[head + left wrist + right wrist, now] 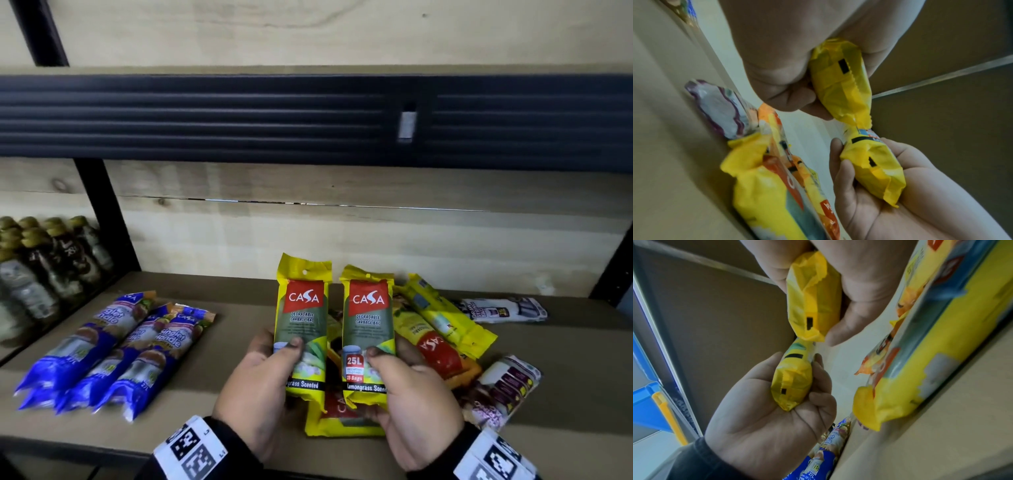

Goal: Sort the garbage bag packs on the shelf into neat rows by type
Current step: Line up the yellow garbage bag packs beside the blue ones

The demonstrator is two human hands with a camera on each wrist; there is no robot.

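I hold two yellow CASA lemongrass garbage bag packs upright, side by side, above the shelf board [212, 377]. My left hand [260, 377] grips the left pack [301, 325] near its bottom, thumb on the front. My right hand [411, 394] grips the right pack [368, 329] the same way. In the left wrist view the fingers of the left hand [787, 65] wrap the pack's lower end [840, 78]. The right wrist view shows the right hand [869, 280] round its pack [812, 296]. Three blue singlet-handle packs [113, 349] lie in a row at the left.
A loose pile of yellow and orange CASA packs [442, 329] lies right of and under my hands. A white drawstring pack [503, 310] sits at the back right, and a white-purple pack [503, 387] at the front right. Bottles [44, 263] stand beyond the left post.
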